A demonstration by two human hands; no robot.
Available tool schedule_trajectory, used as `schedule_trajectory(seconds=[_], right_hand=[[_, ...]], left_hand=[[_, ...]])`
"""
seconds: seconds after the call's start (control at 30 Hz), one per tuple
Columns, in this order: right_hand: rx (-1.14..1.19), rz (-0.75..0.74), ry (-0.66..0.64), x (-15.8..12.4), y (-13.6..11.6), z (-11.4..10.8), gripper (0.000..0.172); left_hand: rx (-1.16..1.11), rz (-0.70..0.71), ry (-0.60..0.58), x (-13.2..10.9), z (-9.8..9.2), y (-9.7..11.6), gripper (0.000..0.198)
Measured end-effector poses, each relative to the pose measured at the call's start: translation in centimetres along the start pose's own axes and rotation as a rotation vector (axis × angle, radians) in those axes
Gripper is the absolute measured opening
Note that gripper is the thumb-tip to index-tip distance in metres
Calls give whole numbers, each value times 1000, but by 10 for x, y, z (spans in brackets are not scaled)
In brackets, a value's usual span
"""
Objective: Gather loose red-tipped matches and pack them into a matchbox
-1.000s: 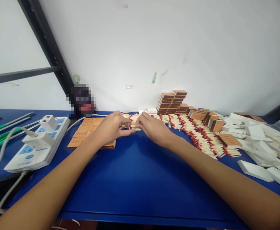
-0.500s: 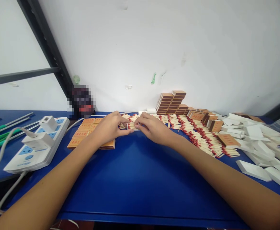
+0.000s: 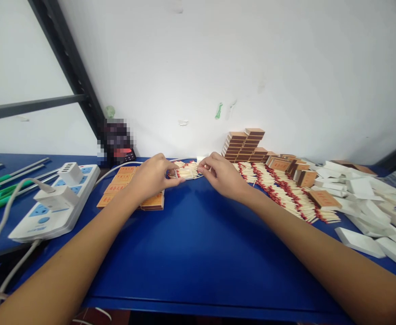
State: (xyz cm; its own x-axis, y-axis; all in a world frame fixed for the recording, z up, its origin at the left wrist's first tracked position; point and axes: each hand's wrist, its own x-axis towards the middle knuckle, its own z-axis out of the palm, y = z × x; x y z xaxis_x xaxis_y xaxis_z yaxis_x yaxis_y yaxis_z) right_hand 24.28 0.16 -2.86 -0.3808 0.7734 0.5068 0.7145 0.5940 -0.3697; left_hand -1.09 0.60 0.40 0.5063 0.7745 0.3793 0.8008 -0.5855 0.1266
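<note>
Between the thumb and fingers of my left hand is a small white matchbox tray with matches lying in it. My right hand is just to the right of the tray, thumb and fingertips pinched together near loose matches. Whatever is in that pinch is too small to make out. Loose red-tipped matches spread in rows from behind my hands out to the right. Orange matchboxes lie in rows beside and partly under my left forearm.
Matchboxes are stacked against the wall, with several more standing among the matches. White paper trays pile up at the right. A white power strip with cables and green-handled rods occupy the left.
My right hand has shifted slightly right, away from the tray, so the matches inside show more. My left hand keeps its hold on the tray.
</note>
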Motion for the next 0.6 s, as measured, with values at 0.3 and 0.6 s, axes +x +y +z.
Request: schedule_trajectory(seconds=[0.3, 0.6], right_hand=[[-133, 82, -245, 1, 10, 16, 6], [-112, 33, -232, 3, 13, -9, 10]], left_hand=[[57, -139, 24, 1, -8, 2, 27], [20, -109, 56, 1, -5, -1, 29]])
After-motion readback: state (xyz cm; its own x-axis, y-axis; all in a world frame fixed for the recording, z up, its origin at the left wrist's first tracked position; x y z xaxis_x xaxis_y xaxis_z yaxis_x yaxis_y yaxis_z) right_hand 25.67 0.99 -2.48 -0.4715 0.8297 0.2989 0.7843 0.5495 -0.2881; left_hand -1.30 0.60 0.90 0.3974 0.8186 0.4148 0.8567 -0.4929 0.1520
